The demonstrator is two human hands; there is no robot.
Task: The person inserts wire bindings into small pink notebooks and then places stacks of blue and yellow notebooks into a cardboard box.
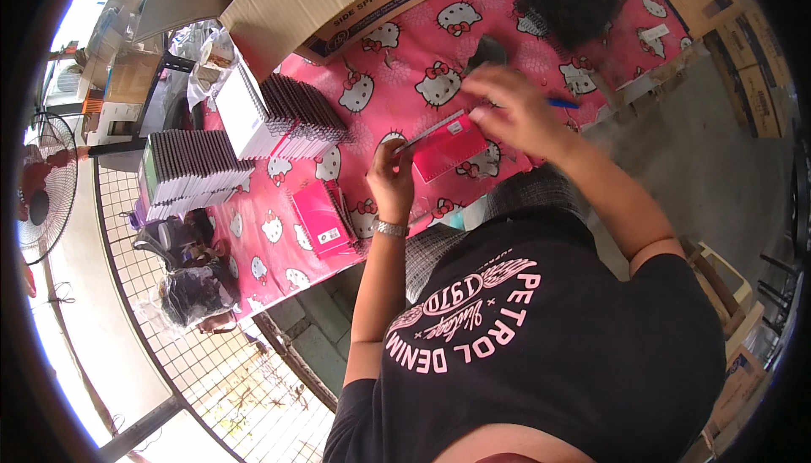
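A pink spiral notebook point(446, 155) with a white label is in front of me, above a pink tablecloth printed with cartoon cats point(414, 36). My left hand point(391, 180), with a metal watch band at the wrist, pinches the notebook's left end by its spiral edge. At the notebook's right end is my right hand point(522, 115), its fingers smeared by motion; whether they touch the cover I cannot tell. Left of my left hand lies a small pile of pink notebooks point(319, 220). A blue pen point(563, 103) rests just beyond my right wrist.
Tall stacks of spiral notebooks point(193, 174) stand at the left, another stack point(287, 121) beside an open cardboard box point(372, 17). Black mesh material point(568, 5) lies at the far right. Plastic-wrapped items point(198, 294) sit at the table's left edge, near a fan point(44, 188).
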